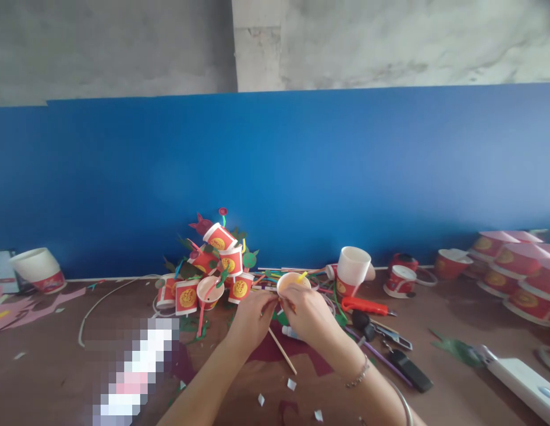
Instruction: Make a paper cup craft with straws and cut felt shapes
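A paper cup (293, 278), its mouth turned toward me and a yellow straw (303, 276) in it, is at the middle of the table. My right hand (308, 309) has its fingers closed at the near rim and side of this cup, covering much of it. My left hand (256, 316) is closed in a pinch against the cup's left side; whatever lies between those fingertips is hidden. Below the hands a thin wooden stick (282, 351) lies on dark red paper (317, 361), beside a small white tube (291, 333).
Left of the hands stands a pile of red paper cups (186, 297) with straws and green leaf cutouts. An orange-red tool (366, 306), keys with a black fob (409, 369), and stacked white cups (353, 266) lie right. Green scissors (463, 349) and more cups (530, 296) are farther right.
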Demonstrator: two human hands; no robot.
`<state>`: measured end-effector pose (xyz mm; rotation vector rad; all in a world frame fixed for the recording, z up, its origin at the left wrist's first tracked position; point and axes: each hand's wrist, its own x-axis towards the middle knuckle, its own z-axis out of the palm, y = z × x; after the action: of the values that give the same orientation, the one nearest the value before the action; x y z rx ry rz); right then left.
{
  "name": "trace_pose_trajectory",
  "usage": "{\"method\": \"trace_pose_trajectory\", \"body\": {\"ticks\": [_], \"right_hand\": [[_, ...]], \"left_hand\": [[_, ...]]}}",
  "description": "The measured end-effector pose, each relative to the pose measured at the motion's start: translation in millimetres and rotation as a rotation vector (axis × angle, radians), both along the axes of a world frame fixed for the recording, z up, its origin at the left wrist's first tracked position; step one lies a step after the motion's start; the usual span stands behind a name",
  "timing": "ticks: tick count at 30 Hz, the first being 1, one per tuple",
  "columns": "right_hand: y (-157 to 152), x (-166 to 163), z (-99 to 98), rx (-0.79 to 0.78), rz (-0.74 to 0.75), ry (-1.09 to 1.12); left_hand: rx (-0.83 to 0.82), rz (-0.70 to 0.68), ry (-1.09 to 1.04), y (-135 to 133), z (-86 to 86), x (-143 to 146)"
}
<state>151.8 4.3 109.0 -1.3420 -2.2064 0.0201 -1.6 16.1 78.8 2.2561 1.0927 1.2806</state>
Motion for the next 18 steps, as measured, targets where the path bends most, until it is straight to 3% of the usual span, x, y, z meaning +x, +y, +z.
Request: {"method": "trace_pose_trajectory", "body": {"ticks": [7, 14, 18], "right_hand": [[-1, 1, 3.4, -0.018, -0.028, 0.042], [-1, -3, 1.5, -0.028, -0.031, 0.086], [-6, -11, 0.2, -0.075, -0.116, 0.123]], "left_hand": [[0.089, 0.033, 0.238, 0, 13.9, -2], [0.154, 0.133, 0.227, 4, 0.7, 1], [0.3, 0.251, 0.256, 4, -8.9, 4]]}}
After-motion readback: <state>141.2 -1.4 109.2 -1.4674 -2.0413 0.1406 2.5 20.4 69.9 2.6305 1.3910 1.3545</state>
